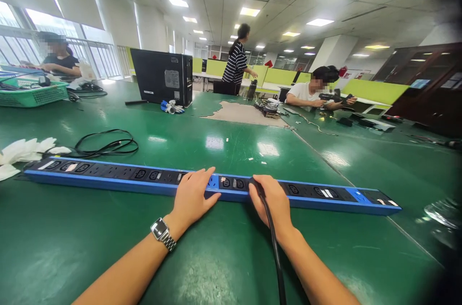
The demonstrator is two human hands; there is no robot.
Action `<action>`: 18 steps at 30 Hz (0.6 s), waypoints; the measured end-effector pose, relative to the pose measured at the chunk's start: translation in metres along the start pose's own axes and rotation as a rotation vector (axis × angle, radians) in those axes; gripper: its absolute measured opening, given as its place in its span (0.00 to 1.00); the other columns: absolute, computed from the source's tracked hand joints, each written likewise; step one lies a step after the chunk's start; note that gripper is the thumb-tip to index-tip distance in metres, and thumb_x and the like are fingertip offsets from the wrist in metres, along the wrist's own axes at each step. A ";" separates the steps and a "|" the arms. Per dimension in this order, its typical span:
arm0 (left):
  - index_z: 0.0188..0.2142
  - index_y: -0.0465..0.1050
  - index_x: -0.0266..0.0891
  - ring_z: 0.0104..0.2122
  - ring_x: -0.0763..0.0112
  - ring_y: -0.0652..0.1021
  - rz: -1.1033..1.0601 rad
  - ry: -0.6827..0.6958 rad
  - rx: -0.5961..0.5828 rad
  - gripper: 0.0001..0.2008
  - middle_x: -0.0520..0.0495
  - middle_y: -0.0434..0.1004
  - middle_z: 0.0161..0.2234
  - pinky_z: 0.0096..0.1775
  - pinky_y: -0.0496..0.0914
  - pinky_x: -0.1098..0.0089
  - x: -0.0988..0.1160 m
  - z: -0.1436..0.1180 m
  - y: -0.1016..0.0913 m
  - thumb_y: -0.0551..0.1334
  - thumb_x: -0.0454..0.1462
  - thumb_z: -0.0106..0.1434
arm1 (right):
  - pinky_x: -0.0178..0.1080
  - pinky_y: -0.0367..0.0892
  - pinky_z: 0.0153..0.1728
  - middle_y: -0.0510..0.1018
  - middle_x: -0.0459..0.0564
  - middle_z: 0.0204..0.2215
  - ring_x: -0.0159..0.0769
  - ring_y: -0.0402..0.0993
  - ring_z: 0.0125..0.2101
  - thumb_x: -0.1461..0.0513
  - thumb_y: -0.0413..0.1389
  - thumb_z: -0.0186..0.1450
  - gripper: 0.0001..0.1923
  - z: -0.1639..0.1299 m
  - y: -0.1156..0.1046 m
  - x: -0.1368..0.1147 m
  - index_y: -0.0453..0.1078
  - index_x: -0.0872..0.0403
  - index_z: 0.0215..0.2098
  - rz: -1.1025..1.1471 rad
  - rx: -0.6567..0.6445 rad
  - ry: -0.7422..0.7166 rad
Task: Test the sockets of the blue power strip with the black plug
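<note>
A long blue-and-black power strip (122,179) lies across the green table, its sockets facing up. My left hand (194,194), with a watch on the wrist, grips the strip left of its middle; the thumb is along the near side and the fingers reach over the top. Beside a pair of sockets, my right hand (272,197) is closed around the plug of a black power cable (273,242). The plug is against the strip's top, mostly hidden by my fingers, and I cannot tell how deep it sits. From there the cable runs down toward me.
Behind the strip lie a coiled black cable (108,144) and white tissue-like pieces (27,153). Farther back are a black computer case (162,76), gloves (172,107) and a green basket (36,94). One person (235,67) stands; two others sit around the table.
</note>
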State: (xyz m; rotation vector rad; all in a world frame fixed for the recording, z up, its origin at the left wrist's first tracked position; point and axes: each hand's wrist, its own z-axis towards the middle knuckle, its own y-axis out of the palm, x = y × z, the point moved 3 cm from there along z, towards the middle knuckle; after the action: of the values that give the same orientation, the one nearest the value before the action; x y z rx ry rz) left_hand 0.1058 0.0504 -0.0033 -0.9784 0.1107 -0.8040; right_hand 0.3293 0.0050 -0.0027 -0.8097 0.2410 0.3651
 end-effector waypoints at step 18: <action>0.61 0.61 0.40 0.55 0.54 0.73 -0.020 0.029 -0.032 0.31 0.41 0.74 0.55 0.56 0.65 0.54 -0.001 -0.001 -0.001 0.65 0.40 0.60 | 0.49 0.64 0.47 0.80 0.56 0.42 0.46 0.72 0.43 0.47 0.55 0.64 0.20 -0.009 0.008 0.012 0.74 0.53 0.39 -0.002 0.115 0.053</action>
State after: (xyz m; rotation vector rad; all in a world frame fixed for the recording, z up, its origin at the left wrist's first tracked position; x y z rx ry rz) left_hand 0.1039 0.0494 -0.0033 -1.0000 0.1394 -0.8374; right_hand 0.3364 0.0060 -0.0180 -0.7068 0.3075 0.3254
